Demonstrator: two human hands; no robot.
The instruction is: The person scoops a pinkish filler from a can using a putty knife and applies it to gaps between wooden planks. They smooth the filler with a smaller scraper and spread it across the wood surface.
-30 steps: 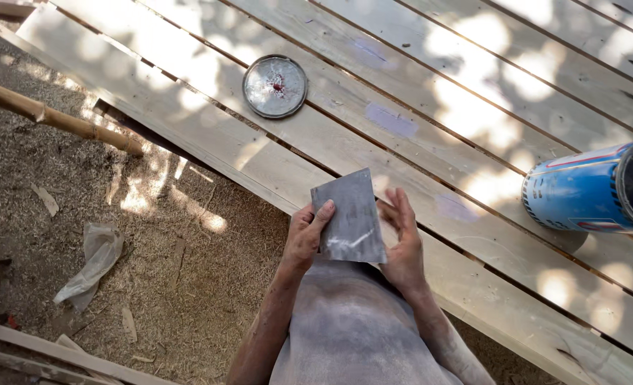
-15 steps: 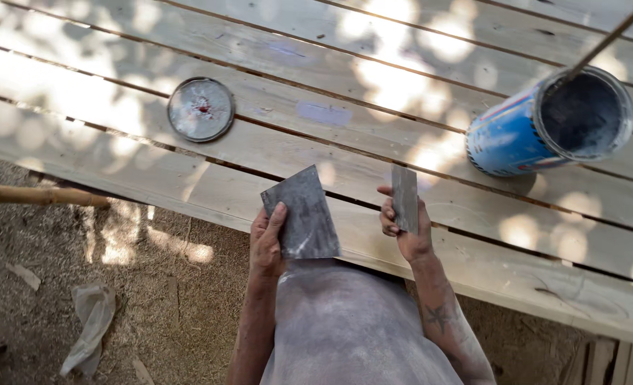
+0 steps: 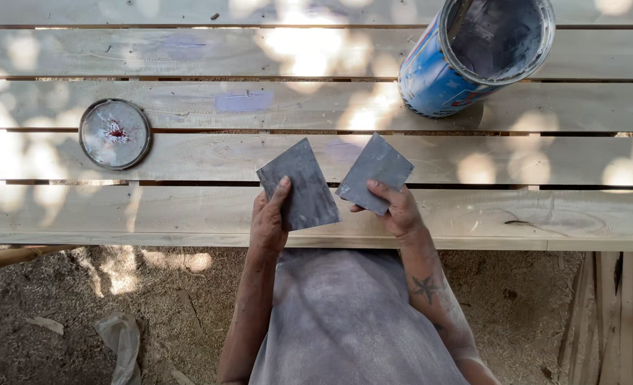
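While I look straight down over the near edge of a slatted wooden bench (image 3: 188, 214), I count two grey rectangular sheets, one in each of my two hands. My left hand (image 3: 268, 222) pinches the left grey sheet (image 3: 298, 184) at its lower left corner, thumb lying on the face and fingers behind it, so the sheet stands up and to the right of that hand, tilted slightly. My right hand (image 3: 400, 212) pinches the right grey sheet (image 3: 375, 172) at its lower edge, thumb on top, with the sheet rising up and to the left of the hand, turned like a diamond. Both sheets hang just above the bench's near planks, close beside each other but apart. One blue paint can (image 3: 477, 53) stands open near the far right part of the bench, well apart from my hands. One round metal lid (image 3: 115, 133) lies flat toward the left end. Sandy ground (image 3: 81, 306) lies below the near edge.
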